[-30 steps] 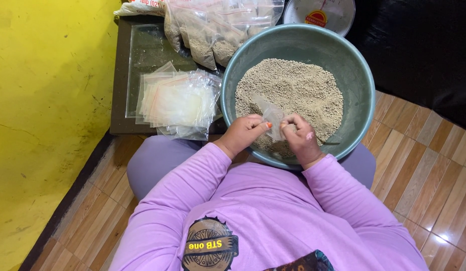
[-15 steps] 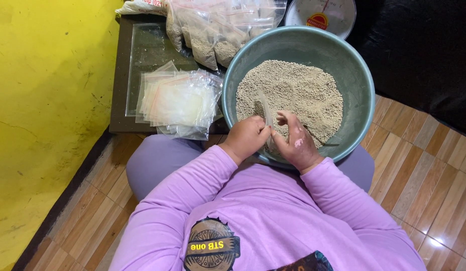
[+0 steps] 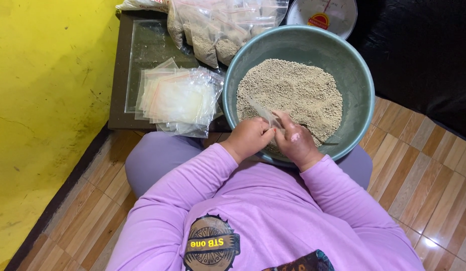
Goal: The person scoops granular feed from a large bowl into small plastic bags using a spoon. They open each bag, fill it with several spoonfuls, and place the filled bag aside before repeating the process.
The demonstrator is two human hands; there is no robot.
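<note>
A yellow wall (image 3: 47, 100) fills the far left, with a wood-patterned tile floor (image 3: 77, 216) below it. Next comes a low dark desk (image 3: 123, 75) carrying a flat clear sheet and a loose stack of empty clear bags (image 3: 179, 100), fanned out and overlapping. Behind them, along the back edge, lie filled bags (image 3: 218, 30) of the same pale grain, heaped against each other. To their right a wide green basin (image 3: 353, 75) rests on the person's lap, its near rim over the purple-clad knees, and holds a broad mound of beige grain (image 3: 293, 90). A round white scale dial (image 3: 323, 15) peeks out behind the basin, and a black sheet covers the far right corner.

Over the basin's near rim, the left hand (image 3: 249, 138) has its grip pinched on the edge of a small clear bag (image 3: 260, 111), which stands slanted above the grain. The right hand (image 3: 293, 143) sits just beside it, fingers curled closed around a thin dark handle (image 3: 321, 139) that lies across the grain; what is at its end is hidden.
</note>
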